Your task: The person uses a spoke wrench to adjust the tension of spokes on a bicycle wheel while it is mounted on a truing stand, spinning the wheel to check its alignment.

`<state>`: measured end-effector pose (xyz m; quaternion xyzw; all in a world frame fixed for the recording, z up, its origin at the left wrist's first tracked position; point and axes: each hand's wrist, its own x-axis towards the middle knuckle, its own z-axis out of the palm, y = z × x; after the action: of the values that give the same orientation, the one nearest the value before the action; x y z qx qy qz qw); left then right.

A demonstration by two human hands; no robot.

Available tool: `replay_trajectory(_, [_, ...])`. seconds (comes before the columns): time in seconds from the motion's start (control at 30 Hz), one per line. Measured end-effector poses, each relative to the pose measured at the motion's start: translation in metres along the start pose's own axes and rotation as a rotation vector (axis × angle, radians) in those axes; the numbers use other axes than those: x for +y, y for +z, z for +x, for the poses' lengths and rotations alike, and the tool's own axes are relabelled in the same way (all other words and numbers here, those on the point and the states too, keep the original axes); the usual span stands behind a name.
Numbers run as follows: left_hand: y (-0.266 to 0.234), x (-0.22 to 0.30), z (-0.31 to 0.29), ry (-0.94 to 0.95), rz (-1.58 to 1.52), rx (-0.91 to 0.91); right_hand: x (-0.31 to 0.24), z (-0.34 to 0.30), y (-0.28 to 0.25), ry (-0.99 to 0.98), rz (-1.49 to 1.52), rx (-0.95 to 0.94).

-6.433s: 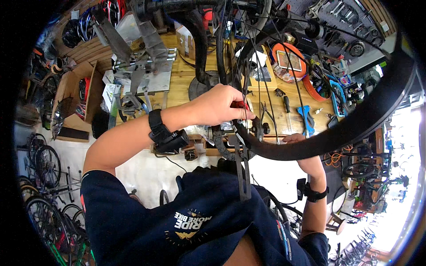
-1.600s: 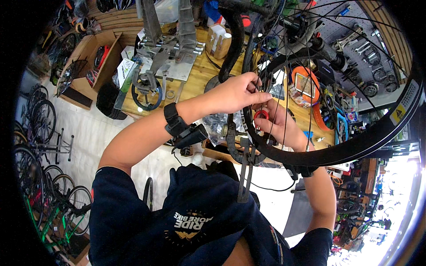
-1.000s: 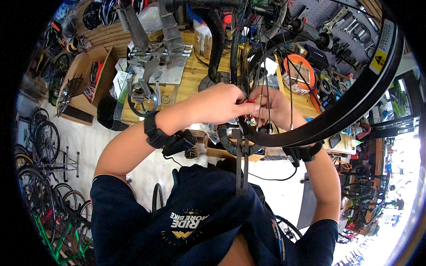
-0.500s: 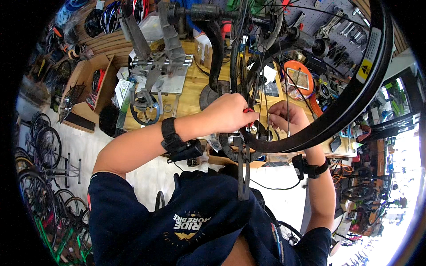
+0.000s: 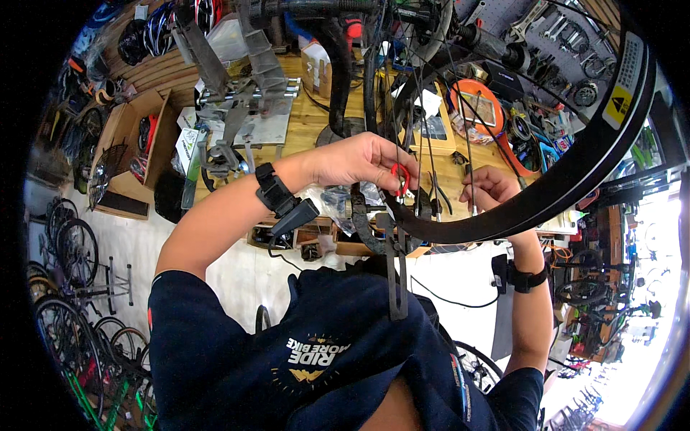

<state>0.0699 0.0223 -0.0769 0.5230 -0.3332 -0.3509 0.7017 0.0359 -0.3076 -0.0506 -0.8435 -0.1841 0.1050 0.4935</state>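
Observation:
A bicycle wheel with a black rim [image 5: 535, 215] stands upright in a dark truing stand [image 5: 397, 276] before me. My left hand [image 5: 359, 164] pinches a small red spoke wrench [image 5: 402, 178] at the spokes, close to the rim's lower left end. On the other side, my right hand [image 5: 492, 188] has its fingers bent together at a spoke [image 5: 468, 147]; the rim hides part of this hand and wrist. The wheel's hub lies toward the top of the view, among dark stand parts.
A wooden workbench [image 5: 305, 129] behind the wheel carries a grey metal fixture [image 5: 248, 108], an orange round dish [image 5: 478, 108] and loose tools. An open cardboard box [image 5: 129, 172] is at left. Wrenches hang on the pegboard [image 5: 496, 14]. Bicycles [image 5: 75, 241] line the left side.
My right hand has moved right, away from my left hand. The rim's yellow sticker has shifted right with the wheel. More of the red spoke wrench shows. The head view has shifted slightly.

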Motion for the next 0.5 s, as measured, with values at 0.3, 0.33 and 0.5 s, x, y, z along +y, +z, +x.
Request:
replay_trajectory(0.3, [0.050, 0.031, 0.011, -0.253, 0.570, 0.573, -0.002, -0.005, 0.005, -0.055, -0.031, -0.024])
replay_trajectory(0.33, [0.051, 0.034, 0.009, -0.283, 0.707, 0.556, -0.009, -0.003, 0.008, -0.055, -0.025, -0.038])
replay_trajectory(0.5, [0.058, 0.040, 0.007, -0.432, 0.979, 0.494, -0.031, 0.004, 0.027, -0.072, 0.046, -0.089])
